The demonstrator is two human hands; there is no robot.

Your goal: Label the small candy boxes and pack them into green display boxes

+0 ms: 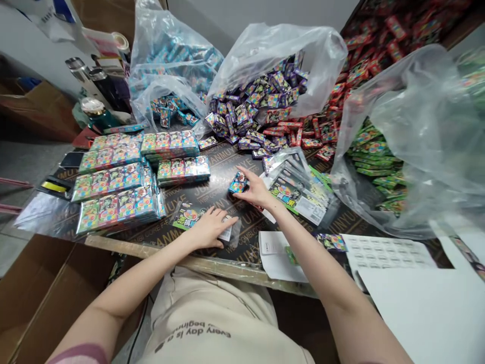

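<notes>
My left hand lies flat with its fingers spread on a printed clear plastic bag near the table's front edge. Farther forward, my right hand has thumb and fingers closed around a small blue box with a colourful print, just above the dark tabletop. A fan of more printed clear bags lies right of that hand. Wrapped packs of small boxes are stacked to the left, with further packs beside them.
Open plastic bags hold blue boxes, purple boxes and green boxes. Red boxes are heaped at the back right. Label sheets lie at the front right. Bottles and a phone stand or lie at the left.
</notes>
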